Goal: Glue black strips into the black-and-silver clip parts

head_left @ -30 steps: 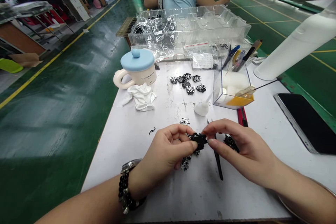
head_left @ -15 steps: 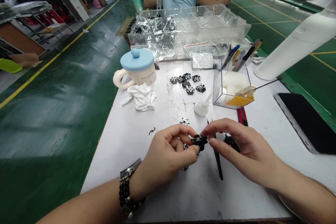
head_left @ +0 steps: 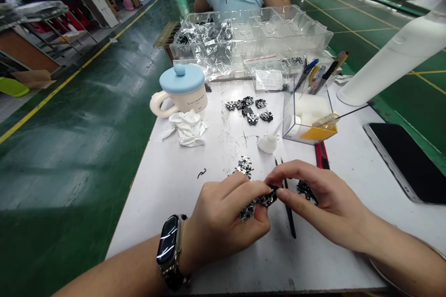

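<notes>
My left hand (head_left: 232,213) is closed on a small black-and-silver part (head_left: 269,196), pinched between thumb and fingers. From the other side, my right hand (head_left: 310,195) has its thumb and fingertips against the same part's right end. Under and beyond my left hand lies a pile of small silver metal pieces (head_left: 245,166), partly hidden. Black tweezers (head_left: 289,211) rest on the table beneath my right fingers. Several small black pieces (head_left: 305,190) lie in a heap behind my right thumb. A thin black curved piece (head_left: 201,173) sits off to the left.
Several assembled black-and-silver parts (head_left: 252,118) lie farther back. Around them stand a lidded mug (head_left: 188,95), a crumpled white tissue (head_left: 188,129), a white squeeze bottle (head_left: 267,144) and a clear pen box (head_left: 310,132). A phone (head_left: 407,158) lies right. Behind the plastic trays (head_left: 278,32) sits another person.
My left hand has rolled over, its back and the watch face turning up, and the held part has tilted and dropped slightly. More silver pieces show. The person opposite has raised a hand.
</notes>
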A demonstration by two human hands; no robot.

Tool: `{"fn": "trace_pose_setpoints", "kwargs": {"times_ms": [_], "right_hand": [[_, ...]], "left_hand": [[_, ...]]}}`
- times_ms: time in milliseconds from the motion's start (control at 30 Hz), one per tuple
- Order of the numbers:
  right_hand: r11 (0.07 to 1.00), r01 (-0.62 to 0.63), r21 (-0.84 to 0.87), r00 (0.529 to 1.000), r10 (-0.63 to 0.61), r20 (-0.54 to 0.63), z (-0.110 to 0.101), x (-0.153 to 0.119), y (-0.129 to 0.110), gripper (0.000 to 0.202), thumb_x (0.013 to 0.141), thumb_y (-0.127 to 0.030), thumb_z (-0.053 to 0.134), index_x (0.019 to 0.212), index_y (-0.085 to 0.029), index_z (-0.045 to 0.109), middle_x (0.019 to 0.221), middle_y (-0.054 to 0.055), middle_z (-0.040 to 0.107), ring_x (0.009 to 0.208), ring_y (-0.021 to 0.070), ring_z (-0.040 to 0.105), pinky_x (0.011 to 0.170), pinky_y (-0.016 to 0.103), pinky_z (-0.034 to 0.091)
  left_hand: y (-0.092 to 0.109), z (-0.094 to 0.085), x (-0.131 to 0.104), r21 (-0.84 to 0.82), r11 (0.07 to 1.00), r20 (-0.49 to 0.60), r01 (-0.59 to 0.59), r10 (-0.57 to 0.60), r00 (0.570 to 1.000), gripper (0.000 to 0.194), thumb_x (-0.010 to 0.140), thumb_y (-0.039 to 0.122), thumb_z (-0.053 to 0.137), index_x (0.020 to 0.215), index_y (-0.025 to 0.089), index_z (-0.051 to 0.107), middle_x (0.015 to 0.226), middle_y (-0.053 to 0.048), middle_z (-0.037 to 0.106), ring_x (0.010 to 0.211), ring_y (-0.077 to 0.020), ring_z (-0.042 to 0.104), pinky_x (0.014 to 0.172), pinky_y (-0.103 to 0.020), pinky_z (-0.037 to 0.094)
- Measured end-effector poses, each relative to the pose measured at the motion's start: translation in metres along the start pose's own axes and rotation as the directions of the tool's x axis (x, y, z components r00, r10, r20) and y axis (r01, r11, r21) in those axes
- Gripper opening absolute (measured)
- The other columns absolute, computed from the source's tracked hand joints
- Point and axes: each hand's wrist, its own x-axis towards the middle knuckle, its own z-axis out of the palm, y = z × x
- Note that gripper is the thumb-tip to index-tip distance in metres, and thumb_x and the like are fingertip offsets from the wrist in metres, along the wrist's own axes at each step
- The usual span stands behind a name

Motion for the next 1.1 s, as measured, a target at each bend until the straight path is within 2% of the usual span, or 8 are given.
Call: {"fn": "trace_pose_setpoints", "kwargs": {"times_ms": [200, 400, 767, 1100], "right_hand": [[1.0, -0.011, 0.003, 1.0, 0.011, 0.014, -0.0004, -0.0018, -0.0001, 0.016, 0.092, -0.027, 0.052, 0.106, -0.033, 0.052, 0.099, -0.006, 0.061, 0.093, 0.0093, 0.057, 0.081, 0.025, 0.047], [1.0, 0.0, -0.007, 1.0, 0.0, 0.012, -0.0004, -0.0013, 0.0009, 0.016, 0.092, -0.026, 0.052, 0.106, -0.033, 0.052, 0.098, -0.006, 0.061, 0.092, 0.0099, 0.057, 0.08, 0.025, 0.047], [0.999, 0.027, -0.021, 1.0, -0.027, 0.003, -0.0012, -0.0005, -0.0015, 0.016, 0.091, -0.026, 0.052, 0.107, -0.028, 0.054, 0.099, 0.0, 0.063, 0.092, 0.0141, 0.059, 0.079, 0.028, 0.05], [1.0, 0.023, -0.003, 1.0, -0.023, 0.009, -0.0009, -0.0027, 0.0014, 0.017, 0.092, -0.025, 0.052, 0.107, -0.032, 0.052, 0.099, -0.004, 0.061, 0.093, 0.0107, 0.058, 0.08, 0.025, 0.048]], "left_hand": [[0.0008, -0.0001, 0.0003, 0.065, 0.998, -0.002, -0.02, 0.02, 1.0, 0.028, 0.065, 0.002, 0.056, 0.09, 0.014, 0.063, 0.064, 0.004, 0.054, 0.045, -0.0047, 0.036, 0.039, -0.018, 0.033], [-0.0003, -0.0005, 0.002, 0.056, 0.998, -0.002, -0.039, 0.039, 0.999, 0.028, 0.064, 0.001, 0.058, 0.089, 0.012, 0.064, 0.066, 0.002, 0.057, 0.046, -0.0046, 0.04, 0.041, -0.018, 0.035], [-0.0008, 0.0002, 0.0009, 0.067, 0.997, 0.011, -0.037, 0.037, 0.999, 0.027, 0.068, 0.004, 0.056, 0.092, 0.015, 0.062, 0.068, 0.001, 0.06, 0.049, -0.0064, 0.046, 0.041, -0.018, 0.041], [-0.0013, -0.001, 0.0033, 0.057, 0.997, 0.022, -0.056, 0.055, 0.998, 0.03, 0.067, 0.003, 0.056, 0.094, 0.014, 0.062, 0.076, -0.003, 0.066, 0.058, -0.0088, 0.055, 0.045, -0.018, 0.047]]}}
